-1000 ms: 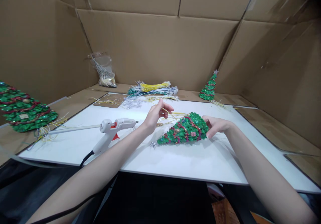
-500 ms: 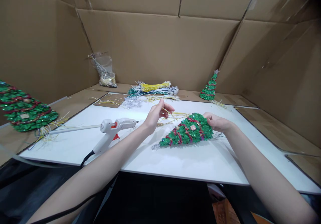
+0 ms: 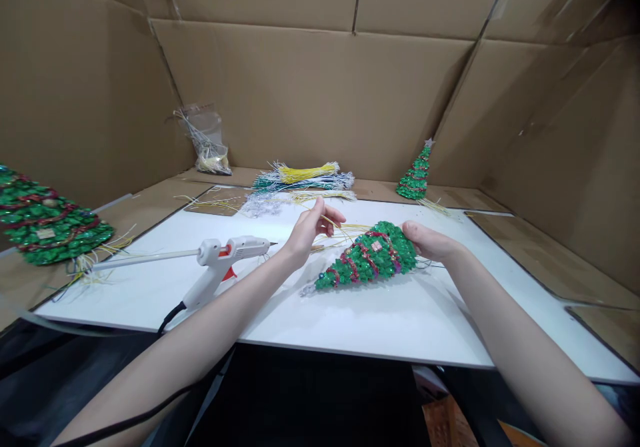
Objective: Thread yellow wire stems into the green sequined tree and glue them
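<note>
A small green Christmas tree [image 3: 373, 257] with red tinsel lies on its side, its silver tip toward the left. My right hand [image 3: 425, 240] grips it at the base, where several thin wires stick out. To the left of the tree, my left hand [image 3: 313, 232] is raised over the white board [image 3: 350, 320], its fingers curled around a thin yellow wire [image 3: 341, 228]. More yellow wires lie on the board behind the tree. A white glue gun [image 3: 220, 260] with a red trigger rests beside my left forearm.
Bundles of yellow, green and white wires [image 3: 305, 175] lie at the back, beside silvery pieces [image 3: 263, 205]. Decorated trees stand at the far left [image 3: 53, 223] and back right [image 3: 415, 175]. A clear plastic bag [image 3: 210, 143] leans in the left corner. Cardboard walls [image 3: 280, 87] enclose the board.
My right hand and the tree have shifted slightly to the left, and the tree's base has risen a little. My left hand stays nearly in place, still with the yellow wire.
</note>
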The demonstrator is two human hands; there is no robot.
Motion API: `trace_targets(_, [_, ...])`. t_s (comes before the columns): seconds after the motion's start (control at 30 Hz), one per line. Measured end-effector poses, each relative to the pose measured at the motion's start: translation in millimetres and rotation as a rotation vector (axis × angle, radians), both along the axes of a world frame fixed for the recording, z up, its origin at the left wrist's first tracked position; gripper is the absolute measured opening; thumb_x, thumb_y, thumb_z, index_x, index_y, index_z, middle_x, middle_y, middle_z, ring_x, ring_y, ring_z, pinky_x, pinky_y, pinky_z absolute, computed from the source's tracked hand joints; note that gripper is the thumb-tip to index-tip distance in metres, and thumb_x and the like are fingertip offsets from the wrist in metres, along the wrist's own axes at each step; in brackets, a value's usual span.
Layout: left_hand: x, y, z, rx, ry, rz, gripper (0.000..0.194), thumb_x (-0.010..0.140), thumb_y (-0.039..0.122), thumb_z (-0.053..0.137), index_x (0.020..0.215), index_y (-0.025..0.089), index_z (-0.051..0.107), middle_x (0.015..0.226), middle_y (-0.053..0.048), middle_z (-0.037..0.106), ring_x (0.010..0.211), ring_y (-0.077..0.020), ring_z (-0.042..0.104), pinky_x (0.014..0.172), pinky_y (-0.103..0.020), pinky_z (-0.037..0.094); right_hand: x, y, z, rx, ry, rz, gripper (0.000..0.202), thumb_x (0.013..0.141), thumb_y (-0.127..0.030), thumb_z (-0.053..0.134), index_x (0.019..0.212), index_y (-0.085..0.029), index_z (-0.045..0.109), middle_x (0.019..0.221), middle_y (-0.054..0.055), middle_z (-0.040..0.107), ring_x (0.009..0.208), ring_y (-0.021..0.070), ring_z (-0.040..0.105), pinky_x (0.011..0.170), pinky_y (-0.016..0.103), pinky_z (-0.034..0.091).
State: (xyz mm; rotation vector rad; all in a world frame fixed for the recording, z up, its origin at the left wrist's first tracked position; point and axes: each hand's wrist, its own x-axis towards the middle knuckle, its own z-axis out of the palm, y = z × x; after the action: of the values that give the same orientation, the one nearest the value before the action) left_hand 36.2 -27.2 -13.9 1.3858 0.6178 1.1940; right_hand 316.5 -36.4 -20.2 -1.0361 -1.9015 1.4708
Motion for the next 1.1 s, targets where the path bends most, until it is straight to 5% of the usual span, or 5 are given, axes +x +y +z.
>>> trace_targets(0.17, [-1, 0, 0.3, 0.013, 0.003, -0.006, 0.06, 0.093, 0.063, 0.038, 0.074, 0.015, 0.069, 0.073, -0.006, 0.064, 0.062, -0.0126, 0.052, 0.061, -0.026, 0.043, -9, -3, 3.3, -0.025, 0.029, -0.129, 0.065, 0.077, -0.08, 0.048, 0.05, -0.023, 0.031, 0.045, -0.007, 0.022, 0.043, 0.0084, 0.016, 0.044, 0.029, 0.012])
trace_targets(0.6, [-2, -2, 2.2, 0.059, -0.084, 0.02, 0.059, 0.095, 0.06, 0.037, 0.072, 0.016, 0.069, 0.068, -0.005, 0.061, 0.059, -0.0113, 0.051, 0.059, -0.026, 0.043, -5, -2, 2.5, -0.039, 0.123, 0.038, 0.064, 0.081, -0.062, 0.062, 0.047, -0.02, 0.029, 0.045, -0.008, 0.021, 0.043, 0.0056, 0.017, 0.045, 0.025, 0.012])
trace_targets(1.1, [-3, -8, 8.7, 0.036, -0.125, -0.204, 0.051, 0.091, 0.058, 0.047, 0.076, 0.013, 0.066, 0.06, -0.002, 0.06, 0.048, -0.0096, 0.054, 0.049, -0.024, 0.044, 0, -2, 1.2, -0.009, 0.088, 0.161, 0.06, 0.075, -0.066, 0.065, 0.05, -0.017, 0.042, 0.044, -0.008, 0.031, 0.042, 0.0046, 0.024, 0.042, 0.023, 0.015])
